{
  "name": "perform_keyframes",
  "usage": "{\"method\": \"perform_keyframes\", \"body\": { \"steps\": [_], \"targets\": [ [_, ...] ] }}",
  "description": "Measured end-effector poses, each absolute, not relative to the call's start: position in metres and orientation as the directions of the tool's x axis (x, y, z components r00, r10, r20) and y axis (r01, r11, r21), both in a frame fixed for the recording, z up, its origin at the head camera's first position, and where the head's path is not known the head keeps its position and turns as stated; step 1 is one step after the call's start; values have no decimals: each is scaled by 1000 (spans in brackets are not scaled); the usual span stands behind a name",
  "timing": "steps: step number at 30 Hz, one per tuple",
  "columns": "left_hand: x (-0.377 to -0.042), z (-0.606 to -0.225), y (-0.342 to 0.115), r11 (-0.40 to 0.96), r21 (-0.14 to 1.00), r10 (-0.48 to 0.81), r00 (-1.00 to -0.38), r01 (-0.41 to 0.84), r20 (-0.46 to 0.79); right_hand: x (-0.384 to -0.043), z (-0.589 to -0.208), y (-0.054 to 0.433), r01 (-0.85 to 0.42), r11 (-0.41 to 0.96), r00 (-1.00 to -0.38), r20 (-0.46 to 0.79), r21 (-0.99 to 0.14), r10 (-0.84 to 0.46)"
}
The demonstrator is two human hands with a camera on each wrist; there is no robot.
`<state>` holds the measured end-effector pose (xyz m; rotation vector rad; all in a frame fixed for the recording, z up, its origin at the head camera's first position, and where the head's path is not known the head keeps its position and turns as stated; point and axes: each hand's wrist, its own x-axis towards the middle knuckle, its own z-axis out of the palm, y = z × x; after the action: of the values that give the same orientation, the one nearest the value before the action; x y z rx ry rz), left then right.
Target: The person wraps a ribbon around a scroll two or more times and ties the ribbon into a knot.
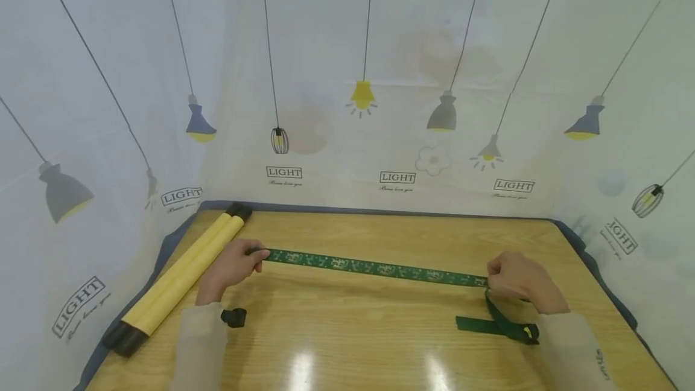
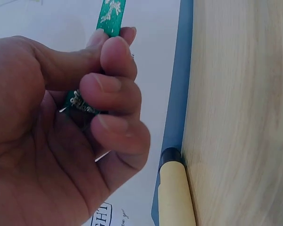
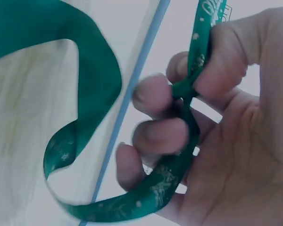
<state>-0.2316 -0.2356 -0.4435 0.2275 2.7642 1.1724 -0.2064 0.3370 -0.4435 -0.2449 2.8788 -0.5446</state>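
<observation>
Two yellow tubes (image 1: 186, 267) lie just left of the left hand (image 1: 232, 264), which pinches a green ribbon (image 1: 353, 265). It runs straight to the right hand (image 1: 521, 279), pinching too, its loose tail (image 1: 474, 324) below, twists hard to see. This step looks like stretching; next needs steady pinching.

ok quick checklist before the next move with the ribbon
1. Grip of the left hand on the ribbon: ok, pinched between thumb and fingers.
2. Grip of the right hand: ok, pinched too.
3. Span between them straight: ok, no visible sag.
4. Loose tail untwisted: not ok, it loops and turns over below that hand.
5. Contact with the yellow rods avoided: cannot tell, the near hand overlaps them in the head view.
6. Identity of the black piece known: cannot tell, too small.
</observation>
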Motion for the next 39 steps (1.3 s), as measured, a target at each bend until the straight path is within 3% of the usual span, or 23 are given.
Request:
{"method": "perform_keyframes", "body": {
  "steps": [7,11,14,17,23,29,39],
  "targets": [
    [-231,-446,-244,720,688,159,-987,92,-35,-207,-453,353,-155,916,-972,-107,-371,-208],
    [-231,-452,-260,740,670,130,-990,56,-60,-206,-463,373,-202,812,-949,-95,-547,-300],
    [-233,-457,-270,718,696,149,-982,26,-118,-206,-467,384,-166,706,-921,-148,-688,-361],
    [-233,-460,-273,689,725,154,-976,-8,-157,-208,-468,387,-121,652,-902,-191,-749,-387],
    [-231,-462,-277,692,720,147,-968,-46,-203,-214,-467,389,-31,663,-910,-254,-748,-329],
    [-228,-467,-282,669,739,157,-958,-75,-240,-213,-468,392,-95,677,-910,-212,-730,-356],
    [-231,-488,-283,711,698,122,-961,-90,-248,-211,-479,393,-112,727,-895,-249,-677,-370]
  ]
}}
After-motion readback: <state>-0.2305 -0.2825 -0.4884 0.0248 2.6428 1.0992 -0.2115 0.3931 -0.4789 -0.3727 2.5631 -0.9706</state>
